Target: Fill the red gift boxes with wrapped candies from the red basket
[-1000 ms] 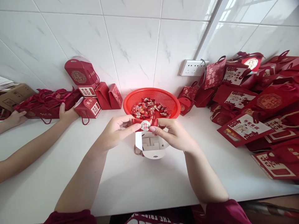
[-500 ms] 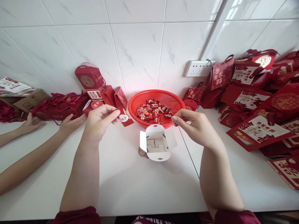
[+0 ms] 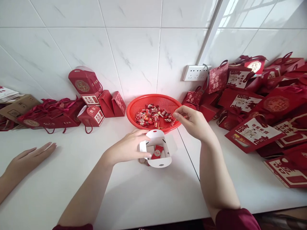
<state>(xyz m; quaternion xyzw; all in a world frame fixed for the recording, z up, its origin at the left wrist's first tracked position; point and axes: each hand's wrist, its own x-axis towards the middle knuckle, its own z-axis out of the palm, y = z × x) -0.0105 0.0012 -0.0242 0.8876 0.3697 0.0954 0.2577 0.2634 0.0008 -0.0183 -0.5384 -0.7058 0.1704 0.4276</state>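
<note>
A small white-lined paper box [image 3: 161, 163] stands with its flaps spread in front of the basket. Inside it lies a red packet [image 3: 157, 152] with a round white label. My left hand [image 3: 128, 145] is at the box's left side, thumb and fingers apart, overlapping the left flap; whether it presses on the box I cannot tell. Over the right rim of the red plastic basket [image 3: 130, 110], my right hand [image 3: 194, 123] has its thumb and forefinger pinched together. Anything between those fingertips is too small to make out. Several red-wrapped candies [image 3: 153, 115] lie in the basket.
Another person's hand [image 3: 31, 159] rests on the white table at left. Red gift boxes [image 3: 91, 115] and a row of ribboned boxes [image 3: 52, 113] line the wall. Many red gift bags [image 3: 259, 131] are heaped at right, below a power strip [image 3: 195, 73].
The red packet has gone from my left hand into the box, and that hand has moved right to the box. The other person's hands have drawn back from the ribboned boxes.
</note>
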